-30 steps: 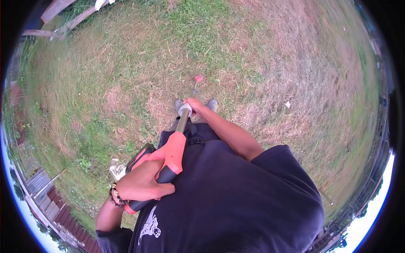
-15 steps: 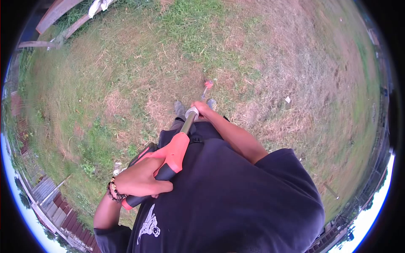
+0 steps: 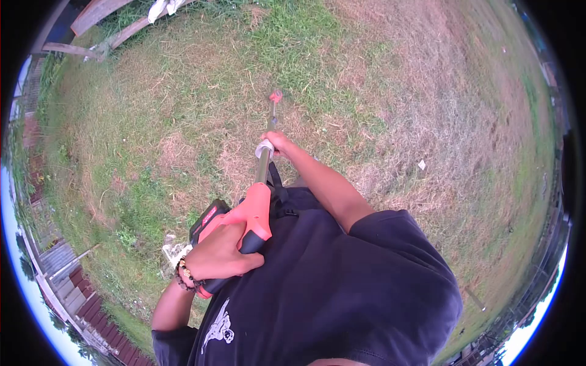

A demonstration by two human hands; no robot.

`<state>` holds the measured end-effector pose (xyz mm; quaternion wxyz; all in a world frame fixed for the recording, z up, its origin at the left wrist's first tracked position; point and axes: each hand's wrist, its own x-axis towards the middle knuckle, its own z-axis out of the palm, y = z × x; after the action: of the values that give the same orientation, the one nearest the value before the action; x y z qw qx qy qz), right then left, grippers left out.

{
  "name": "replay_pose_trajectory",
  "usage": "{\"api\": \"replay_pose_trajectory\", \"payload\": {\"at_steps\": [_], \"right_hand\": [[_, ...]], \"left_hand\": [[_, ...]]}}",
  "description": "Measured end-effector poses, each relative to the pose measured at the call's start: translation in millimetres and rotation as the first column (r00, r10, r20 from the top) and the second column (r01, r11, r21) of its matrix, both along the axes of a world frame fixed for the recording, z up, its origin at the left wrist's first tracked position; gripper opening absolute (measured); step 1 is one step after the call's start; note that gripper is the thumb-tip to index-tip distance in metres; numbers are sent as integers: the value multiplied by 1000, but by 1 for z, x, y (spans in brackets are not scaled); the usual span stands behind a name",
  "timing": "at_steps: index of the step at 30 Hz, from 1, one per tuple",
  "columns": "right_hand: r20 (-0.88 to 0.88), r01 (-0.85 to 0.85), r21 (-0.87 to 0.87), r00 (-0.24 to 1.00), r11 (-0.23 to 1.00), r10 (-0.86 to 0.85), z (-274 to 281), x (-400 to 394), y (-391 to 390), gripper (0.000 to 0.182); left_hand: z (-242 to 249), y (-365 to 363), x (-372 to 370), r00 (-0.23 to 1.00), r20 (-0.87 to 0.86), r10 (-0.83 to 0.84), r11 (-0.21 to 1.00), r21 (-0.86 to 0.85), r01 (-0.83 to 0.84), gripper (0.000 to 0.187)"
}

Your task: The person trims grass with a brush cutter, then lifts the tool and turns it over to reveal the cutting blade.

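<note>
A cordless grass trimmer [image 3: 256, 204] with an orange-red and black body slants from my waist out over the grass. My left hand [image 3: 223, 253], with beaded bracelets at the wrist, is closed around its rear handle. Beside that hand sits the black battery pack [image 3: 209, 218]. Further along the shaft, my right hand [image 3: 276, 141] is wrapped around the tube at a pale collar [image 3: 264, 147]. At the far end, the small orange-red trimmer head [image 3: 276, 96] is low over the grass; its cutting part is too small to make out.
Green grass [image 3: 299, 58] grows ahead, with dry cut grass [image 3: 421, 116] spread to the right. Wooden beams [image 3: 125, 36] with a white cloth [image 3: 163, 8] stand at the upper left. A pale scrap [image 3: 422, 165] lies on the right. Metal roofing [image 3: 61, 262] shows at the lower left.
The trimmer head has swung left and forward, away from my feet. My right hand has moved left and forward with the shaft. My left hand has shifted slightly right and up, still gripping.
</note>
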<state>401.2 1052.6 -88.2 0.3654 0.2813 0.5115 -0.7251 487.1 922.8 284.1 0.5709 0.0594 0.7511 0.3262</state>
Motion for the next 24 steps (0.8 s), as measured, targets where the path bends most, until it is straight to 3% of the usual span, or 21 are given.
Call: {"api": "replay_pose_trajectory", "payload": {"at_steps": [1,5,6,9,12,15,18,20,24], "right_hand": [[3,2,17,1000,1000,-2,-7,-13,-8,18],[-2,7,13,1000,1000,-6,-33,-43,-18,18],[-5,-93,69,996,993,93,-16,-46,-8,18],[13,-73,112,997,991,72,-10,-42,7,18],[16,136,118,990,984,-139,-2,-8,28,17],[79,282,239,948,929,-309,1,23,54,17],[18,366,127,928,922,-371,14,45,86,17],[38,317,187,944,930,-329,-6,55,101,17],[41,292,244,950,925,-311,-21,59,108,20]], "left_hand": [[-5,0,2,999,-48,15,1000,-23,-17,30],[-8,13,-11,996,34,87,994,-75,-84,27],[-14,10,-8,987,22,158,987,-42,-157,27],[-14,9,-9,977,33,209,978,-11,-209,27],[-6,9,-17,986,138,94,994,34,-100,29],[7,15,-25,971,212,110,981,135,-140,33],[5,17,-36,931,341,133,977,114,-181,34],[-4,15,-45,900,408,150,971,111,-212,35],[-5,36,-36,936,340,89,974,169,-154,30]]}}
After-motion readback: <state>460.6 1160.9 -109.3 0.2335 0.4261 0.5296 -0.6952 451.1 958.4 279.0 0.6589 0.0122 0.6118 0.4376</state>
